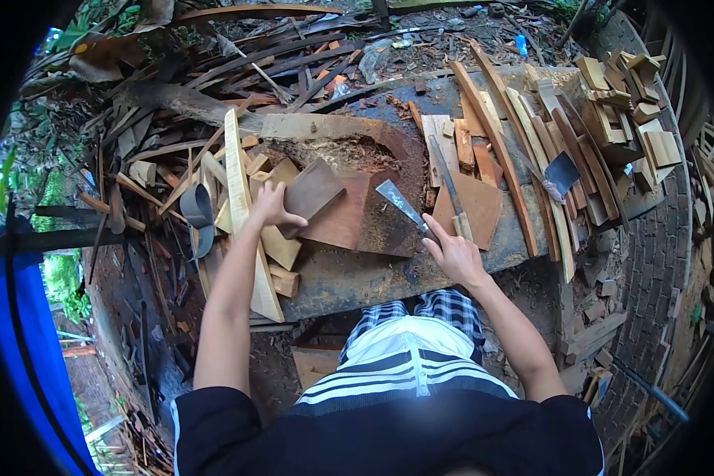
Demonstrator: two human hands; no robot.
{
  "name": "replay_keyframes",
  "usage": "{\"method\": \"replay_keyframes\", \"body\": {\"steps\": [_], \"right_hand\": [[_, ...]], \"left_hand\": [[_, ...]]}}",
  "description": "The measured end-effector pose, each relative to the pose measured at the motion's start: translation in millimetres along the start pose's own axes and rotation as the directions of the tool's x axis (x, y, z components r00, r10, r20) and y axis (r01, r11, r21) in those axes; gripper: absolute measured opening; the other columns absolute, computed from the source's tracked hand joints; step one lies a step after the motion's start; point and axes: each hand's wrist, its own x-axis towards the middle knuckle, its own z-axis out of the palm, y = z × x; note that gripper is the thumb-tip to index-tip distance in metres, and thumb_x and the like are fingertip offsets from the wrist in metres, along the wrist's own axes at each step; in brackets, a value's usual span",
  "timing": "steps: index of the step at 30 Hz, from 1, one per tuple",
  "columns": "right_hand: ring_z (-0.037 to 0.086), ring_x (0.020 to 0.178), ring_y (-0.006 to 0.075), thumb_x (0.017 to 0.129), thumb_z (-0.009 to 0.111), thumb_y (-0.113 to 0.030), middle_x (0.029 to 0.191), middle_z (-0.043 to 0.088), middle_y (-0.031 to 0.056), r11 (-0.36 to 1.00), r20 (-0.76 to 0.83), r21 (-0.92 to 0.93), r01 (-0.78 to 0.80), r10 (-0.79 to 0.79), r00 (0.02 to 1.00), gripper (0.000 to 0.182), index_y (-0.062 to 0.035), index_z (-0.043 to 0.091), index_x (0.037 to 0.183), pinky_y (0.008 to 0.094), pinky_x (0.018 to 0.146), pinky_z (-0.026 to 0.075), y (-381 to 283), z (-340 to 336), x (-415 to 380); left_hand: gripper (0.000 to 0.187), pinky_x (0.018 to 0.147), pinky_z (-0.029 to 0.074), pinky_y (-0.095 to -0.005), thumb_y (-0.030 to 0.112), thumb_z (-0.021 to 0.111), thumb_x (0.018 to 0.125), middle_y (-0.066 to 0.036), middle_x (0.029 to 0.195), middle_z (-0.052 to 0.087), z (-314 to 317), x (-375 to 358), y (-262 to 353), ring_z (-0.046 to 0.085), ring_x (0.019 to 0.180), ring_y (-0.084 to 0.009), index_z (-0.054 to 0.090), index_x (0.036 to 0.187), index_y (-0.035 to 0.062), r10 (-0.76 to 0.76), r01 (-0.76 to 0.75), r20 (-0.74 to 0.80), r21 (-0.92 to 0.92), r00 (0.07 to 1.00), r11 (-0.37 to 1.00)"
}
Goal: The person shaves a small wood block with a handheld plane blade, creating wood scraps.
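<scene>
My left hand [271,208] is at the left end of a dark brown wooden block [316,188], its thumb by the near edge and its fingers at the far edge, gripping it. The block lies over a reddish-brown board [341,214]. In my right hand [457,255] is a flat-bladed scraper [401,201], its broad metal blade pointing up and left, the handle partly hidden by my fingers. Close to that hand, a long knife [449,186] with a wooden handle lies on a brown board [474,208].
A long pale strip [242,202] and several offcuts lie left of the workbench [333,278]. Long curved strips [500,143] and stacked wood blocks [619,103] are on the right. Scrap wood [285,71] is piled behind. A blue tarp [24,341] hangs at far left.
</scene>
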Motion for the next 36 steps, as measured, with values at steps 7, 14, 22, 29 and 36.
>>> {"method": "replay_keyframes", "body": {"steps": [7, 14, 22, 29, 36], "right_hand": [[0.066, 0.072, 0.044, 0.098, 0.049, -0.043, 0.072, 0.066, 0.0241, 0.999, 0.035, 0.02, 0.046, -0.047, 0.998, 0.053, -0.0288, 0.035, 0.147, 0.0541, 0.064, 0.052, -15.7, 2.4, 9.9], [0.066, 0.08, 0.0441, 0.097, 0.048, -0.044, 0.083, 0.068, 0.0227, 0.991, 0.069, 0.117, 0.059, -0.068, 0.995, 0.053, -0.0289, 0.036, 0.147, 0.0542, 0.072, 0.052, -32.5, 11.0, 18.1], [0.067, 0.069, 0.0339, 0.098, 0.047, -0.042, 0.076, 0.066, 0.0147, 0.932, 0.133, 0.351, 0.093, -0.147, 0.98, 0.054, -0.0187, 0.038, 0.145, 0.0446, 0.067, 0.052, -78.7, 15.0, 46.7], [0.055, 0.041, 0.0168, 0.1, 0.046, -0.037, 0.059, 0.052, 0.0057, 0.734, 0.397, 0.629, -0.257, -0.018, 0.918, 0.053, -0.0158, 0.035, 0.148, 0.0321, 0.04, 0.044, -80.5, 2.8, 33.4], [0.048, 0.037, 0.0127, 0.102, 0.042, -0.033, 0.053, 0.046, 0.001, 0.631, 0.449, 0.724, -0.279, -0.123, 0.885, 0.052, -0.0111, 0.033, 0.149, 0.0292, 0.037, 0.038, -77.6, -12.0, -10.2]], "left_hand": [[0.112, 0.099, 0.047, -0.0435, 0.064, 0.085, 0.054, -0.031, 0.122, 0.059, 24.8, -46.5, 24.8, 0.059, 0.116, -0.0373, 0.042, 0.132, -0.0034, -0.261, 0.237, -0.002, -0.42, 0.965, 0.876], [0.081, 0.097, 0.046, -0.0397, 0.034, 0.084, 0.073, -0.023, 0.122, 0.059, 88.5, -71.9, 66.2, 0.059, 0.113, -0.0321, 0.045, 0.134, -0.0037, -0.402, -0.074, -0.283, -0.884, 0.871, 0.461], [0.091, 0.115, 0.027, -0.042, 0.021, 0.068, 0.082, -0.028, 0.153, 0.02, 52.1, -90.4, 137.9, 0.028, 0.141, -0.04, 0.013, 0.149, -0.0053, -0.389, -0.063, -0.379, -0.779, 0.84, 0.624], [0.085, 0.117, 0.022, -0.0389, 0.027, 0.054, 0.095, -0.027, 0.159, 0.009, 36.1, -71.3, 158.8, 0.017, 0.147, -0.0353, -0.002, 0.153, -0.0007, -0.343, -0.127, -0.294, -0.892, 0.892, 0.434], [0.057, 0.119, 0.016, -0.0353, 0.027, 0.03, 0.107, -0.011, 0.163, 0.01, 42.0, -58.8, 160.3, 0.015, 0.148, -0.0253, 0.009, 0.156, 0.008, -0.47, -0.342, -0.295, -0.94, 0.832, -0.015]]}}
